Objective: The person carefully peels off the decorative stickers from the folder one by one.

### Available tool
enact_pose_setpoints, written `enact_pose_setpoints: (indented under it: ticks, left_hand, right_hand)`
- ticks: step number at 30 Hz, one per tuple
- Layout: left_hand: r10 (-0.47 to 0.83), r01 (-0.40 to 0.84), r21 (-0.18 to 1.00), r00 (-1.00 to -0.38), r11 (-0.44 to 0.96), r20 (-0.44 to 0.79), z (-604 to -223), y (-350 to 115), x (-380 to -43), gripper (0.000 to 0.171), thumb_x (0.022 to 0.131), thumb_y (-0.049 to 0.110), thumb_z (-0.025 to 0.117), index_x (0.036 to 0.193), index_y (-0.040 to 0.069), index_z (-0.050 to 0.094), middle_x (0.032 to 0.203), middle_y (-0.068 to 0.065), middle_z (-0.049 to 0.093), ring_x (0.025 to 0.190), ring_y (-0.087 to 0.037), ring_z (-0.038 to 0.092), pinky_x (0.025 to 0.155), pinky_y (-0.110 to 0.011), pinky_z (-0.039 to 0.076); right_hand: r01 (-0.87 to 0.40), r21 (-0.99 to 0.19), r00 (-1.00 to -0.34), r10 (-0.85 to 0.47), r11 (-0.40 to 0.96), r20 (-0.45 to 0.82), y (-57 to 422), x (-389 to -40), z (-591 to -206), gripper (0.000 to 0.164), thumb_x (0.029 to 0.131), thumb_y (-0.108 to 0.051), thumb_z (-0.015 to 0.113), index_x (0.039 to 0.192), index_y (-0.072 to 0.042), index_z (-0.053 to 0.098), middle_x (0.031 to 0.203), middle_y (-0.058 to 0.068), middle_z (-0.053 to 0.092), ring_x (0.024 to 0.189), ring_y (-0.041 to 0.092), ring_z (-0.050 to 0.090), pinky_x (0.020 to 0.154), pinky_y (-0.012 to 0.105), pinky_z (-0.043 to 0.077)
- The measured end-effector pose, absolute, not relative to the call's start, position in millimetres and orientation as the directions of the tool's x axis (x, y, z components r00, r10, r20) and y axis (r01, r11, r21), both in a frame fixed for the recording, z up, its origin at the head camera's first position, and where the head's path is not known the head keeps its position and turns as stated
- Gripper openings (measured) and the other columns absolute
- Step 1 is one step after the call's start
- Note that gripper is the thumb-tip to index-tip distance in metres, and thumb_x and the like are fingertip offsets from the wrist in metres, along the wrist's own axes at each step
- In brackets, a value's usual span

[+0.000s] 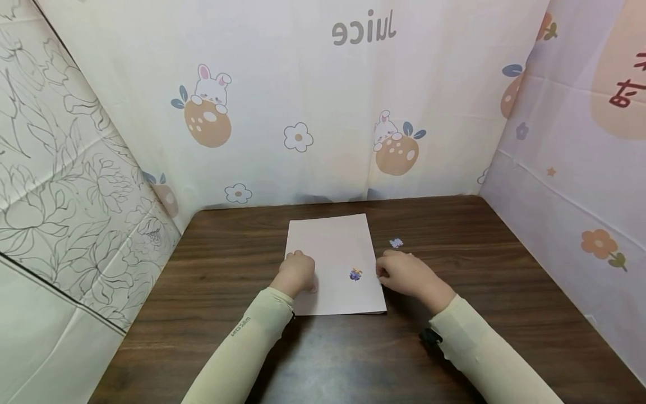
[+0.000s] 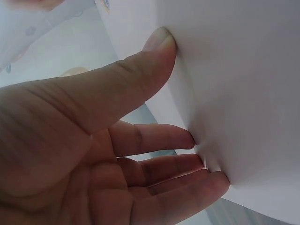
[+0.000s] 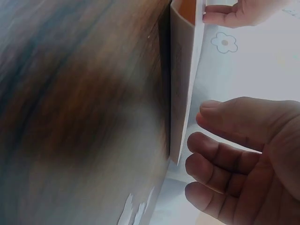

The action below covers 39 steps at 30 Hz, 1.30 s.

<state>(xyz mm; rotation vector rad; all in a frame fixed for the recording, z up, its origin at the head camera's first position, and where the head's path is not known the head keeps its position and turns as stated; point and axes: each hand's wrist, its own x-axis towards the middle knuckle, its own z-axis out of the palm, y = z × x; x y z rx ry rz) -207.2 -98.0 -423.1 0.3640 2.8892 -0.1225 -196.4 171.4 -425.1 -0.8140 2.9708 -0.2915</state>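
A white folded card (image 1: 333, 241) lies on the wooden table, its layers slightly parted along the side in the right wrist view. On its face is a small purple and orange flower-like sticker (image 1: 355, 274). My left hand (image 1: 298, 272) touches the left part of the card; the left wrist view shows its thumb and fingertips against the white surface, thumb apart from the fingers. At the card's right edge is my right hand (image 1: 409, 275), its fingers (image 3: 201, 164) loosely bent with nothing between them. A pale lilac cutout (image 1: 396, 242) lies on the table just beyond the right hand.
The dark wooden table (image 1: 227, 247) meets a patterned cloth backdrop (image 1: 262, 84) at the back. More printed cloth hangs on the left and right sides. Both forearms wear pale green sleeves (image 1: 247, 336), reaching in from the front.
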Motion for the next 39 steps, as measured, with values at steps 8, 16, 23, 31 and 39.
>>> enact_pose_setpoints:
  ticks: [8,16,23,31,39]
  left_hand:
    - [0.236,0.256,-0.057,-0.943,0.965,-0.236,-424.7,-99.1,-210.0,0.051,0.079,0.038,0.089,0.11,0.0,0.075,0.112,-0.019,0.066,0.103,-0.034,0.06,0.082,-0.042,0.056]
    - [0.236,0.255,-0.053,-0.943,0.965,-0.236,-424.9,-98.7,-209.6,0.052,0.077,0.038,0.09,0.11,-0.001,0.075,0.111,-0.019,0.066,0.102,-0.033,0.06,0.082,-0.042,0.056]
    - [0.244,0.263,-0.056,-0.942,0.963,-0.232,-425.6,-99.5,-209.2,0.051,0.077,0.038,0.09,0.108,0.0,0.076,0.111,-0.018,0.067,0.102,-0.032,0.061,0.084,-0.042,0.055]
    - [0.245,0.267,-0.065,-0.941,0.962,-0.234,-426.4,-99.8,-209.7,0.052,0.078,0.039,0.09,0.109,0.001,0.076,0.11,-0.017,0.068,0.101,-0.031,0.06,0.087,-0.041,0.053]
    - [0.237,0.26,-0.064,-0.941,0.964,-0.241,-426.9,-100.0,-209.6,0.053,0.079,0.039,0.089,0.112,0.0,0.075,0.112,-0.018,0.067,0.104,-0.033,0.061,0.086,-0.042,0.056]
  right_hand:
    - [-0.512,-0.183,-0.855,-0.518,0.839,0.017,159.9,-198.5,-424.1,0.006,0.091,-0.013,0.074,0.087,-0.015,0.07,0.085,-0.002,0.055,0.068,0.011,0.048,0.061,0.028,0.045]
    - [-0.542,-0.124,-0.84,-0.538,0.831,0.067,153.2,-204.1,-427.8,0.007,0.089,-0.015,0.077,0.095,-0.012,0.076,0.089,0.0,0.06,0.083,0.017,0.057,0.077,0.037,0.053]
    - [-0.561,-0.122,-0.828,-0.556,0.819,0.076,148.7,-207.9,-431.1,0.006,0.09,-0.015,0.076,0.095,-0.011,0.077,0.091,0.001,0.063,0.087,0.019,0.061,0.079,0.039,0.055]
    - [-0.558,-0.103,-0.83,-0.555,0.823,0.062,143.7,-209.3,-431.0,0.008,0.09,-0.015,0.077,0.096,-0.01,0.077,0.091,0.002,0.063,0.088,0.021,0.062,0.08,0.041,0.055]
    - [-0.566,-0.104,-0.824,-0.563,0.818,0.059,138.5,-211.5,-432.7,0.002,0.089,-0.012,0.076,0.089,-0.011,0.075,0.085,0.0,0.059,0.079,0.017,0.055,0.072,0.037,0.05]
